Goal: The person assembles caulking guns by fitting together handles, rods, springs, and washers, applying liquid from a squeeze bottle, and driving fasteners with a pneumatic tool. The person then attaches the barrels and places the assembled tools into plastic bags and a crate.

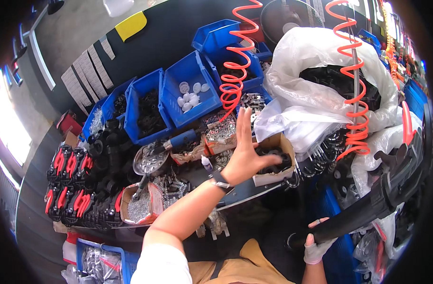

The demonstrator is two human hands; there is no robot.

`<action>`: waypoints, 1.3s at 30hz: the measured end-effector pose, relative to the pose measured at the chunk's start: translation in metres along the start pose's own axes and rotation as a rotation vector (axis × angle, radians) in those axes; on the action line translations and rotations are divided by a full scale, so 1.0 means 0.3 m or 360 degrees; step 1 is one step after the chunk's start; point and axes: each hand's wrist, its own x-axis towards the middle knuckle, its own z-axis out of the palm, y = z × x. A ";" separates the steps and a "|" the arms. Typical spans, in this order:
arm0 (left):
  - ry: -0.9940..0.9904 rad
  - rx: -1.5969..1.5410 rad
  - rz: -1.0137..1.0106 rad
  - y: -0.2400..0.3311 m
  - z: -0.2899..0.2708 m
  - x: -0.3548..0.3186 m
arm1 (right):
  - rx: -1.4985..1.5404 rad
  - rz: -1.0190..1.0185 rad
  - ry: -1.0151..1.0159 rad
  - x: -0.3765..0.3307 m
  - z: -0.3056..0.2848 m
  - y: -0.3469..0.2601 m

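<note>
My left hand (244,161) is stretched over the workbench with its fingers apart and nothing in it. A dark band circles its wrist. Just past its thumb stands a small cardboard box (274,179) with black round parts inside. My right hand (318,247), partly covered by a white glove, wraps round the lower end of a long black plastic tube (349,220). The tube slants up to the right, where a black fitting (397,182) with a red lever (407,124) sits on it. A small white bottle (206,163) stands by my left wrist.
Blue bins (185,87) of parts line the back of the bench. Red coiled hoses (231,87) hang over it. Black-and-red clamps (69,165) are stacked at left. A large clear plastic bag (292,57) of black parts stands at right. Small metal parts fill an open box (140,203).
</note>
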 end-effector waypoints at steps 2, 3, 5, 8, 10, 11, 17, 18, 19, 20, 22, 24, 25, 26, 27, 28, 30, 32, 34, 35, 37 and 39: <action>0.0415 0.0368 0.0634 -0.053 0.054 0.041 | 0.0033 0.0025 -0.0007 -0.014 0.007 -0.026; 0.0301 0.0430 0.0667 -0.080 0.049 0.073 | 0.0065 0.0053 0.0006 -0.018 0.006 -0.039; 0.0339 -0.0347 0.0348 -0.040 0.079 0.113 | 0.0070 0.0028 -0.0046 -0.023 -0.007 -0.069; 0.0172 -0.0257 0.0689 -0.041 0.019 0.144 | 0.0095 0.0107 -0.0245 -0.043 -0.068 -0.146; -0.0117 0.0045 0.0809 0.060 -0.001 0.110 | 0.0099 0.0244 -0.0365 -0.065 -0.177 -0.236; -0.0185 0.0147 0.0775 0.118 -0.013 0.091 | 0.0238 0.0299 -0.0380 -0.076 -0.223 -0.274; -0.0232 0.0187 0.0610 0.183 -0.101 0.150 | 0.0668 0.1004 -0.0841 -0.009 -0.289 -0.560; -0.0398 0.0325 0.0666 0.184 -0.119 0.181 | 0.0766 0.1197 -0.0854 -0.005 -0.305 -0.577; -0.0444 0.0336 0.0632 0.184 -0.120 0.189 | 0.0794 0.1238 -0.0871 0.005 -0.318 -0.587; -0.0487 0.0347 0.0597 0.181 -0.123 0.193 | 0.0781 0.1227 -0.0877 0.018 -0.321 -0.586; -0.0533 0.0271 0.0648 0.223 -0.081 0.206 | 0.0807 0.1192 -0.0933 0.042 -0.350 -0.590; -0.0583 0.0223 0.0673 0.254 -0.073 0.222 | 0.0783 0.1174 -0.0666 0.076 -0.306 -0.635; -0.0715 0.0260 0.0800 0.276 -0.078 0.258 | 0.0575 0.1134 -0.0700 0.098 -0.287 -0.673; -0.0836 0.0470 0.0838 0.314 -0.145 0.247 | 0.0519 0.1111 -0.0848 0.104 -0.301 -0.599; -0.0853 0.0567 0.0903 0.365 -0.176 0.263 | 0.0400 0.1133 -0.0701 0.094 -0.282 -0.610; -0.0801 0.0539 0.1084 0.411 -0.189 0.271 | 0.0384 0.1131 -0.0702 0.088 -0.270 -0.624; -0.0583 0.0633 0.1741 0.478 -0.154 0.265 | 0.0145 0.1227 -0.0597 0.069 -0.266 -0.644; -0.1076 0.1154 0.0847 0.713 -0.003 -0.004 | 0.0086 0.1254 -0.0664 0.035 -0.302 -0.617; -0.0575 0.1004 0.1397 0.582 0.249 -0.356 | 0.0046 0.1322 -0.0612 0.015 -0.275 -0.621; -0.0515 0.1105 0.2009 0.555 0.262 -0.457 | -0.0170 0.1084 -0.1077 0.057 -0.251 -0.625; -0.0370 0.0571 0.2313 0.501 0.301 -0.498 | -0.0116 0.1117 -0.0970 0.015 -0.291 -0.664; -0.0003 0.0497 0.1882 0.457 0.294 -0.473 | 0.0075 0.1211 -0.0758 -0.059 -0.347 -0.656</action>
